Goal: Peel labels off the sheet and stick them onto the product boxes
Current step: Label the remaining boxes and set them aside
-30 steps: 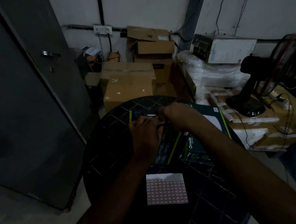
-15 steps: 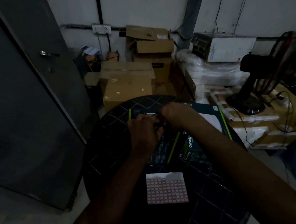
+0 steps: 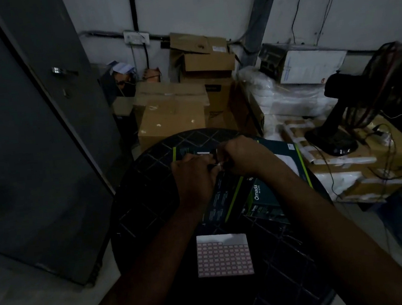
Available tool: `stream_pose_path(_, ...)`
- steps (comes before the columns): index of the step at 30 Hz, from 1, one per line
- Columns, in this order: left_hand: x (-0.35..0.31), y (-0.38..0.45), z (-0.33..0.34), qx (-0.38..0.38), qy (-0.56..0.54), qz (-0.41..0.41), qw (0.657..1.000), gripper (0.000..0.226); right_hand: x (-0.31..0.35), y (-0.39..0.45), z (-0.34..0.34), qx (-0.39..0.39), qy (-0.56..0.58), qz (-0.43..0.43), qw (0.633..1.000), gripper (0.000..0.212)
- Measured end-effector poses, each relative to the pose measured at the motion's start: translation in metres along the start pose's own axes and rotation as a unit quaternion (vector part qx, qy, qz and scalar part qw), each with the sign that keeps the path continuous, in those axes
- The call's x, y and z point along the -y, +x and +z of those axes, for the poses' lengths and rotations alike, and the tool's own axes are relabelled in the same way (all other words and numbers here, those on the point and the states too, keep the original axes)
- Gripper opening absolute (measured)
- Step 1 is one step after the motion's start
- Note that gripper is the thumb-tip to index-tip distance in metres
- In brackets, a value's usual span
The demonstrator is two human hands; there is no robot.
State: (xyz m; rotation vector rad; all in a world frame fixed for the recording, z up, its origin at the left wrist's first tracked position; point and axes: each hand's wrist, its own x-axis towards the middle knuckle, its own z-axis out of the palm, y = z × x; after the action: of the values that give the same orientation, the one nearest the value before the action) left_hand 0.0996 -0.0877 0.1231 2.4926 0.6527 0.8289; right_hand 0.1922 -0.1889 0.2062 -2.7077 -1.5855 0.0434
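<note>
A label sheet [image 3: 224, 255] with a pink grid of small labels lies on the round black table [image 3: 146, 207], near me. Beyond it lie dark product boxes with green stripes: one [image 3: 224, 197] under my hands, another marked "Omada" [image 3: 261, 198] to its right. My left hand [image 3: 195, 175] rests on the left box with fingers curled. My right hand [image 3: 241, 156] meets it fingertip to fingertip above the box top. Something small and pale shows between the fingertips; I cannot tell whether it is a label. A white strip [image 3: 203, 153] sits on the box just beyond my left hand.
A grey metal door [image 3: 33, 145] stands to the left. Brown cardboard boxes [image 3: 171, 115] pile up behind the table. White wrapped bundles [image 3: 288, 101], a black fan [image 3: 355, 116] and loose cables crowd the right side. The light is dim.
Both hands stay together over the left box, with only slight finger movement. The label sheet has not moved.
</note>
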Motion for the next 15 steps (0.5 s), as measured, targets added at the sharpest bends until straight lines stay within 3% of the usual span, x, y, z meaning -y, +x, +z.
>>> stream_pose_path(3,0.001,-0.001,0.001,-0.011,-0.003,0.005,1.0,0.021,-0.007,-0.006,0.009,-0.045,0.071,0.013,0.996,0.033)
stream_pose_path(9,0.004,-0.002,-0.003,-0.009,-0.001,0.025,1.0,0.02,-0.008,-0.009,0.03,-0.108,0.106,0.025,0.988,0.006)
stream_pose_path(15,0.008,-0.005,-0.005,0.008,-0.027,0.035,0.999,0.027,-0.007,-0.009,0.033,-0.119,0.066,0.022,0.991,0.004)
